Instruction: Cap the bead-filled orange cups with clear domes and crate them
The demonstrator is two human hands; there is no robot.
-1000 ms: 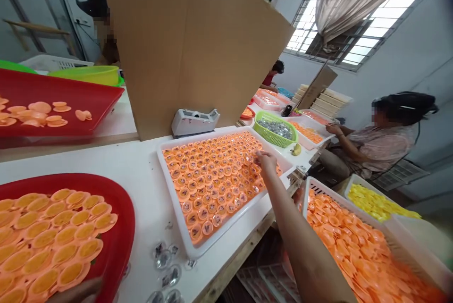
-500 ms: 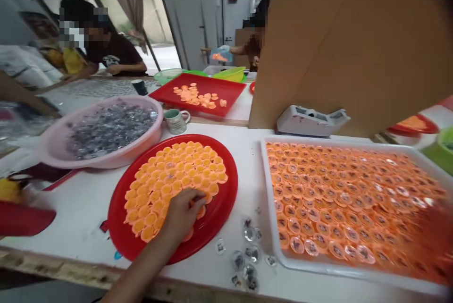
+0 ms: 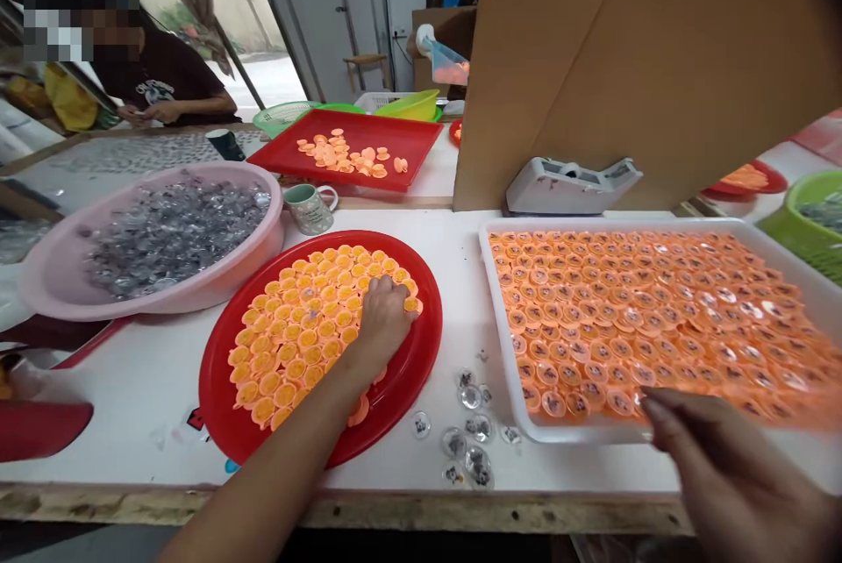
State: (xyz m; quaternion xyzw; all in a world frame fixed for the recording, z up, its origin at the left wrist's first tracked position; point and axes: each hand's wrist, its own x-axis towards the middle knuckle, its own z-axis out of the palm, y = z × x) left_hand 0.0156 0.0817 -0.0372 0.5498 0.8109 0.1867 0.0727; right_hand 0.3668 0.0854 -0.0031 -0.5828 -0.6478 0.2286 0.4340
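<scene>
My left hand (image 3: 385, 317) is over the round red tray (image 3: 421, 370), its fingers curled down at the right side of the small orange cup-like pieces (image 3: 289, 352). Its fingertips touch the pieces there; whether one is gripped is hidden. My right hand (image 3: 743, 458) is closed with thumb and forefinger together, at the front edge of the white tray (image 3: 592, 433). What it pinches, if anything, does not show. Rows of orange pieces topped with clear printed discs (image 3: 631, 317) fill that tray. Several loose clear discs (image 3: 470, 427) lie between the two trays.
A pink basin (image 3: 263, 238) of clear discs stands left, beside a mug (image 3: 309, 209). Behind are a red rectangular tray (image 3: 401, 133), a tape dispenser (image 3: 572, 186) and a cardboard panel (image 3: 559, 63). A co-worker (image 3: 171, 81) sits across the table at the left.
My left hand has moved up and right across the orange pieces. My right hand, an orange-tinted blur at the right edge before, is now plainly in view at the white tray's front. The view has shifted.
</scene>
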